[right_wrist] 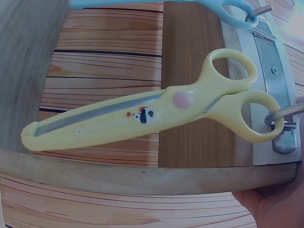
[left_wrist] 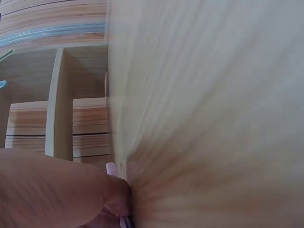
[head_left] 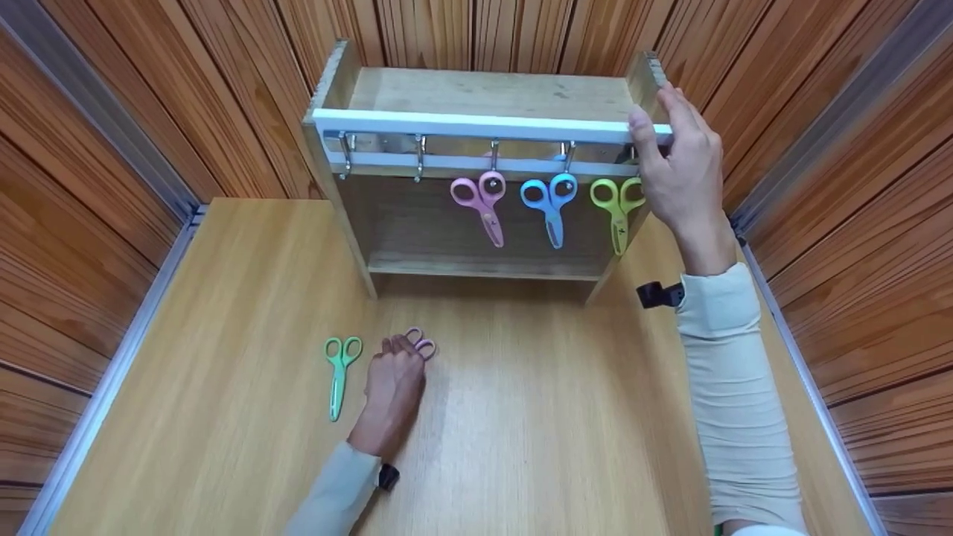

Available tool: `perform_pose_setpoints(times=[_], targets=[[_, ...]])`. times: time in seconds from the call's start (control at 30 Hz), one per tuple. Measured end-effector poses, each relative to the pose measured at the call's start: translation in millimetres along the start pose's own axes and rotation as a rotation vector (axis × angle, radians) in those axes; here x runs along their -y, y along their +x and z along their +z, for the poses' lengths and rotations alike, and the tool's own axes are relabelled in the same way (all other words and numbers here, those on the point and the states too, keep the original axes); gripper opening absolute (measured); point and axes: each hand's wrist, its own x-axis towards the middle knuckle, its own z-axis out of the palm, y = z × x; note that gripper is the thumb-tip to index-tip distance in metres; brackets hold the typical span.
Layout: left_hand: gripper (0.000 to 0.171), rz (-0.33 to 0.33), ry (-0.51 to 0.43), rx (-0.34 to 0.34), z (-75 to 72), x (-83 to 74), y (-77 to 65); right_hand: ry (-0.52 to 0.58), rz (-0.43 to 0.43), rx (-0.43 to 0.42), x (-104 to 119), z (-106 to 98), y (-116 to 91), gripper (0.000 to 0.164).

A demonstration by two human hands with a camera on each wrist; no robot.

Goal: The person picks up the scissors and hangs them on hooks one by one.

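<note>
Purple-pink scissors (head_left: 426,348) lie on the table under my left hand (head_left: 396,376), whose fingers pinch their blade end; the loops stick out past the fingertips. In the left wrist view a bit of pink (left_wrist: 111,169) shows beside the thumb. Green scissors (head_left: 337,376) lie just to the left. My right hand (head_left: 689,167) holds the right end of a wooden rack (head_left: 484,91), thumb at the front rail and fingers along the side. Yellow scissors (right_wrist: 161,114) hang from a hook by that hand. Blue scissors (head_left: 551,205) and pink scissors (head_left: 484,201) hang further left.
Two bare metal hooks (head_left: 420,158) are on the left part of the white rail (head_left: 476,123). The rack stands at the back of the wooden table (head_left: 521,417). Wood-grain walls (head_left: 89,186) with metal edging enclose the table on the sides and back.
</note>
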Motion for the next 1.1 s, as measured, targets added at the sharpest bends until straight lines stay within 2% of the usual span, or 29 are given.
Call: perform_pose_setpoints(times=[0.17, 0.3, 0.43, 0.53, 0.7, 0.8, 0.9, 1.1], targets=[[0.010, 0.076, -0.014, 0.065, -3.5, 6.5, 1.1, -0.011, 0.003, 0.006, 0.4, 0.8, -0.2, 0.068], [0.006, 0.106, -0.130, 0.118, -6.8, 11.2, 1.1, -0.016, 0.005, 0.007, -0.1, 1.4, -0.2, 0.068], [0.002, 0.107, -0.244, 0.132, -11.4, 14.7, 2.5, -0.013, -0.013, -0.009, -1.7, 0.7, 0.5, 0.066], [0.005, 0.089, -0.343, 0.161, -15.9, 16.6, 5.1, -0.004, -0.021, -0.013, -2.5, 0.5, 0.8, 0.064], [0.023, 0.012, -0.611, 0.320, -28.2, 21.1, 11.7, -0.007, -0.001, 0.001, -1.0, -0.4, 0.0, 0.066], [0.034, -0.048, -0.757, 0.388, -36.0, 24.8, 16.3, -0.009, -0.002, 0.007, 0.3, -1.6, -0.5, 0.068], [0.037, -0.082, -0.844, 0.408, -44.3, 28.0, 20.8, -0.013, -0.003, 0.019, 1.6, -3.1, -0.6, 0.069], [0.032, -0.125, -0.973, 0.428, -60.7, 30.7, 28.7, -0.011, 0.007, 0.028, 2.7, -4.6, 0.3, 0.070]])
